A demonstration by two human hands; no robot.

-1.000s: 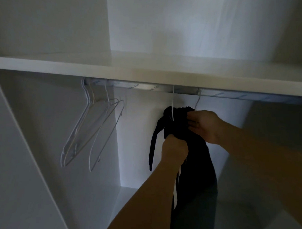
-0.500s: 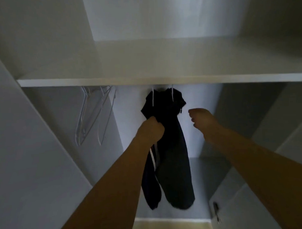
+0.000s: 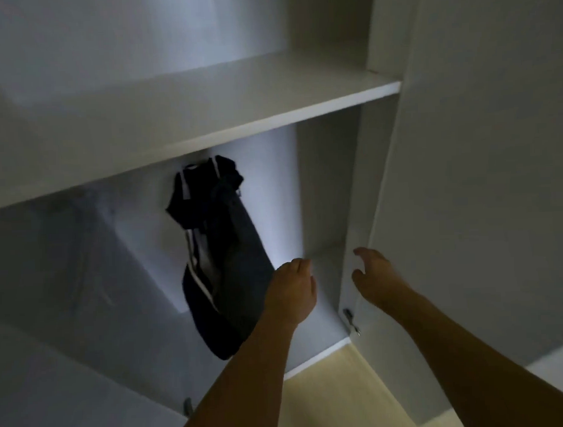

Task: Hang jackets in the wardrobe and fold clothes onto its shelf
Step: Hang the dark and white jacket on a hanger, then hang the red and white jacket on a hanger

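A dark jacket [image 3: 220, 247] with white stripes hangs on a hanger under the white wardrobe shelf [image 3: 206, 120]; the rail is hidden behind the shelf's edge. My left hand [image 3: 292, 289] is held in front of the jacket's lower right side, fingers loosely curled, holding nothing. My right hand [image 3: 371, 277] hovers further right, fingers relaxed and spread, close to the edge of the open wardrobe door [image 3: 464, 175]. Neither hand touches the jacket.
The wardrobe's right side panel [image 3: 330, 186] and the open door stand on the right, with a hinge [image 3: 351, 319] low down. The left door [image 3: 57, 397] is at the lower left. A pale wooden floor [image 3: 337, 396] shows below.
My left hand has let go of the jacket and both hands have pulled back and down. The view has swung right; the empty hangers are out of sight.
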